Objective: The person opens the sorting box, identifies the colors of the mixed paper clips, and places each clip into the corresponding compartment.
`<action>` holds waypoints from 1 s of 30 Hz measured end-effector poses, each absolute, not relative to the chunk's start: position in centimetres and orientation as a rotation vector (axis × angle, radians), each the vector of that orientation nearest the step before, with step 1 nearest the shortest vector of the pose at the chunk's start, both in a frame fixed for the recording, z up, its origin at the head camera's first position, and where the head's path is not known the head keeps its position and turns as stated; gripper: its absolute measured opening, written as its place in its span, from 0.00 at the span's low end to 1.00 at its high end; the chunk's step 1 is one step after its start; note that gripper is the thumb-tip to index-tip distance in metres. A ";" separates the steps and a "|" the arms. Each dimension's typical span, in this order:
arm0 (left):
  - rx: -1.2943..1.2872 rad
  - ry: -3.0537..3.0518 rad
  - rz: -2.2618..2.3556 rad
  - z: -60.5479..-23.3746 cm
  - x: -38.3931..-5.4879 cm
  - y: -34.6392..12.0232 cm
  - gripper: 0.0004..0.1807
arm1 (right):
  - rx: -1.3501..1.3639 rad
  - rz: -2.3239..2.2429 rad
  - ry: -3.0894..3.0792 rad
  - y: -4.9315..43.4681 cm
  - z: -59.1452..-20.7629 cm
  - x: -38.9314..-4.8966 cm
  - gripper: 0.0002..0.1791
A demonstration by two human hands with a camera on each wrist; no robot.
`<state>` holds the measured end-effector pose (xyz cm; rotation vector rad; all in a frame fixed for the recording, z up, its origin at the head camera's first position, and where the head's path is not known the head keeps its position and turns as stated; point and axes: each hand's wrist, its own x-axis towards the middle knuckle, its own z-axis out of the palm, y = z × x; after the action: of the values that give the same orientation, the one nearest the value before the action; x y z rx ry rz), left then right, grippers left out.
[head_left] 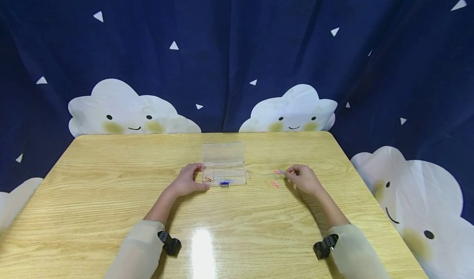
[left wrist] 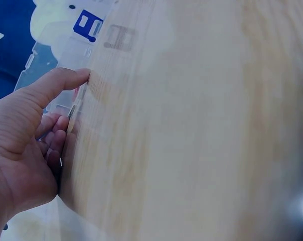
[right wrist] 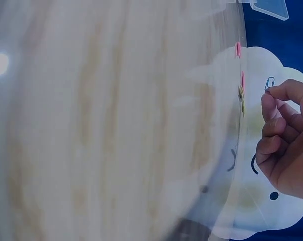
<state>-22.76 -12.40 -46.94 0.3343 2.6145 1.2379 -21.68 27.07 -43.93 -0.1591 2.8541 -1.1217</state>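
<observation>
A clear plastic compartment box (head_left: 233, 173) stands on the table with its lid (head_left: 223, 153) raised at the back. My left hand (head_left: 186, 181) grips the box's left end, thumb at the front corner and fingers toward the back. A blue latch (left wrist: 88, 25) is on the box's front. Inside the front compartments lie a reddish paper clip (head_left: 208, 179) and some whitish ones (head_left: 217, 179). To the right of the box, my right hand (head_left: 304, 179) pinches a blue paper clip (right wrist: 270, 83) between thumb and index finger, above the table.
Two pink paper clips, a nearer one (head_left: 275, 184) and a farther one (head_left: 277, 172), lie on the wooden table (head_left: 111, 196) between box and right hand. A yellowish clip (right wrist: 242, 100) is close by. Behind the table hangs a dark blue curtain (head_left: 222, 56) with clouds.
</observation>
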 end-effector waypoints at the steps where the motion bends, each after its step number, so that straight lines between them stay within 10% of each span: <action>1: 0.335 2.616 1.238 -46.9 -22.8 -12.4 0.45 | -0.187 -1.134 2.862 27.0 -43.9 -21.6 0.12; 30: 0.340 2.610 1.243 -46.7 -22.5 -12.4 0.44 | -0.174 -1.199 2.779 24.9 -43.1 -21.5 0.12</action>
<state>-22.53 -12.37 -46.66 0.3400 2.6100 1.2432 -21.51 24.92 -43.12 -0.1745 2.7791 -1.1995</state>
